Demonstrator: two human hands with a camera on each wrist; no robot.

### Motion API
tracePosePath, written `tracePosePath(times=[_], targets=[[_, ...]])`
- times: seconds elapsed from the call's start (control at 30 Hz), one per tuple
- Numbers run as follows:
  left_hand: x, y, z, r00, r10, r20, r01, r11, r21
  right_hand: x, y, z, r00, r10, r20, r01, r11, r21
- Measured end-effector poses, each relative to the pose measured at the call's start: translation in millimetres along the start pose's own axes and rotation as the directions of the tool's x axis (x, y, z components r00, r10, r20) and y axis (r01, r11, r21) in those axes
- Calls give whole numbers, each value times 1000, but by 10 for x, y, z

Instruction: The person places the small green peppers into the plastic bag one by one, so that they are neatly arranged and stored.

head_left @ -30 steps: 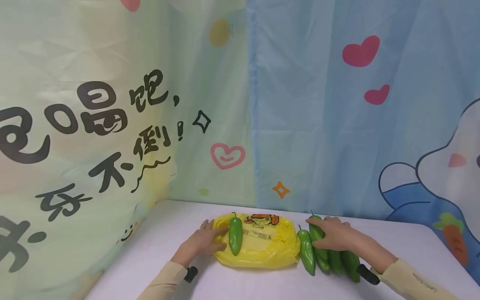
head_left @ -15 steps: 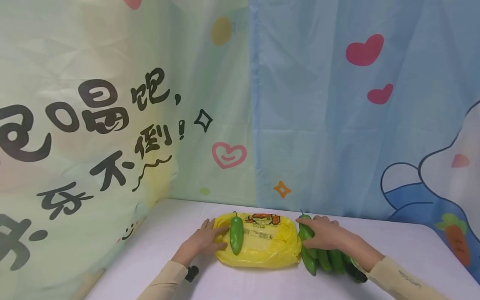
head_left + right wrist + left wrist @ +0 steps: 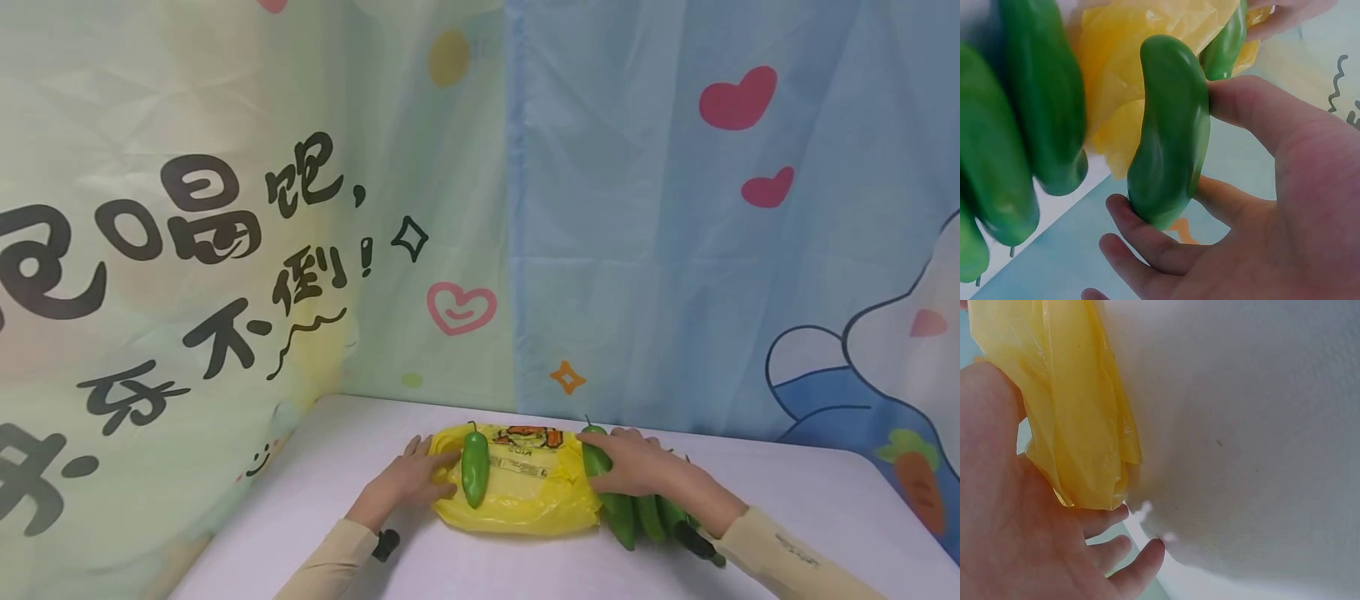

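Note:
My right hand (image 3: 637,462) holds a glossy green pepper (image 3: 1169,131) between thumb and fingers, its stem end pointing to the back. In the head view it overlaps the right end of a crumpled yellow plastic bag (image 3: 517,518). At the bag's left end is my left hand (image 3: 411,479), thumb and index finger around the end, the other fingers fairly straight. The left wrist view shows the folded yellow plastic hiding part of those fingers. Lying on the bag's left half is another green pepper (image 3: 475,469), close by my left fingertips.
Several more green peppers (image 3: 619,515) lie side by side on the white table (image 3: 300,475), right of the bag and partly under my right forearm. A printed cloth backdrop (image 3: 637,292) rises behind the table. A black wrist camera (image 3: 386,545) sits below my left wrist.
My right hand has moved left with the pepper, from over the row of peppers to the bag's right end. The left hand has stayed at the bag.

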State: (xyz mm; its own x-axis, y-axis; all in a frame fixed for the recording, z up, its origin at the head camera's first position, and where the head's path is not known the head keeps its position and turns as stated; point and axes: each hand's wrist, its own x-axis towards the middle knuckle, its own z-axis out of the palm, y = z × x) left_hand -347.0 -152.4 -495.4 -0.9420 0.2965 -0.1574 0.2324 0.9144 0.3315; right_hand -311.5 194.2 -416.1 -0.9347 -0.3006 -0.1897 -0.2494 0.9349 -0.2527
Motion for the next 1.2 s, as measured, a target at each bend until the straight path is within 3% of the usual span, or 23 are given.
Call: tracePosePath(times=[0.67,1.2], targets=[[-5,-8,-5,1000,15,3,-15,1000,-3,172,-364,78,999,-44,-8,45,999,28],[5,2,4,1000,-1,4,1,1000,9,390,-591,258,996,-85,0,85,993,80]])
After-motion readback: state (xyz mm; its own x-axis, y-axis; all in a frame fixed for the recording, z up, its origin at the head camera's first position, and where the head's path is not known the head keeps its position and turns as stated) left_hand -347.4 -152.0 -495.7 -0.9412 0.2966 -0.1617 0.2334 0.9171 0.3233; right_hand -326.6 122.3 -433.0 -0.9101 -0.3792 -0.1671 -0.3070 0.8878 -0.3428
